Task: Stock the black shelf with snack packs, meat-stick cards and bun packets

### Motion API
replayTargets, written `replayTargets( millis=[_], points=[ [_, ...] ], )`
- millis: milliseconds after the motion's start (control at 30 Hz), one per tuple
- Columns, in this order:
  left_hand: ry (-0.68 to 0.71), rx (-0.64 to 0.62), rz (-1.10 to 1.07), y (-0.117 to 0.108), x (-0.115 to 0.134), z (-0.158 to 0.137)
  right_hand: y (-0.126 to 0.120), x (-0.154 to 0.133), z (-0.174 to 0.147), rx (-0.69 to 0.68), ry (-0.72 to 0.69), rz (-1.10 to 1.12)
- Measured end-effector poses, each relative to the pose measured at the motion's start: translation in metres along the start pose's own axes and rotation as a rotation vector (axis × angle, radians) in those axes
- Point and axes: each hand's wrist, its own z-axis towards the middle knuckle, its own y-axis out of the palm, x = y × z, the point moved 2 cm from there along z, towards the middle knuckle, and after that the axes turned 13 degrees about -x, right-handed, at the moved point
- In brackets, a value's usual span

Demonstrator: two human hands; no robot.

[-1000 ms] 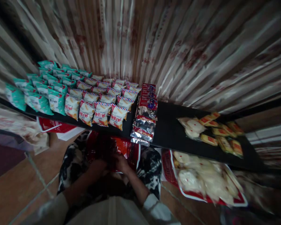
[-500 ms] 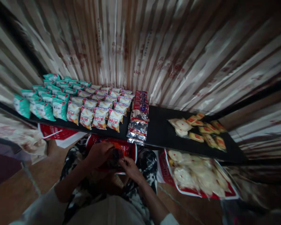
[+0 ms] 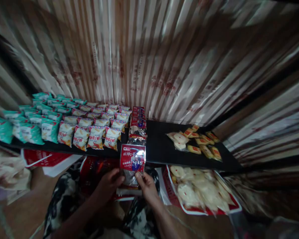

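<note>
A red and silver snack packet [image 3: 133, 160] with white lettering is held upright in front of the black shelf [image 3: 159, 142]. My right hand [image 3: 149, 188] pinches its lower right edge, thumb on the front. At the lower left edge is my left hand [image 3: 107, 187], with thumb and fingers closed on the packet. Behind it, a column of similar red packets [image 3: 138, 122] lies overlapped on the shelf, its near end hidden. Below my hands a red basket [image 3: 89, 169] sits between my knees, its contents dark.
Rows of teal snack bags [image 3: 49, 130] and white snack bags [image 3: 96, 136] stand on the shelf's left. Small yellow packets [image 3: 194, 149] and a clear bag of white discs [image 3: 179, 139] lie on the right. Below is a basket of bagged pale discs [image 3: 201, 189]. Corrugated sheeting [image 3: 129, 49] backs the shelf.
The packet has come up from over the basket to the shelf's front edge, its printed face now showing. Both hands moved with it. The view has shifted to the right.
</note>
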Motion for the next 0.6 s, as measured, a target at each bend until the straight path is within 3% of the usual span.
replayTargets(
  millis=[167, 300, 400, 600],
  points=[
    [0.005, 0.041, 0.040, 0.024, 0.000, 0.013, -0.015, -0.005, -0.008, 0.104, -0.018, -0.037],
    [0.101, -0.026, -0.083, 0.033, 0.018, 0.029, -0.028, -0.011, -0.009, 0.194, -0.028, 0.063],
    [0.076, -0.045, -0.173, 0.036, 0.034, 0.042, -0.037, -0.022, -0.001, 0.227, -0.043, 0.096],
    [0.152, 0.127, -0.102, 0.023, 0.060, 0.086, -0.059, -0.055, 0.044, 0.363, -0.159, -0.114]
  ],
)
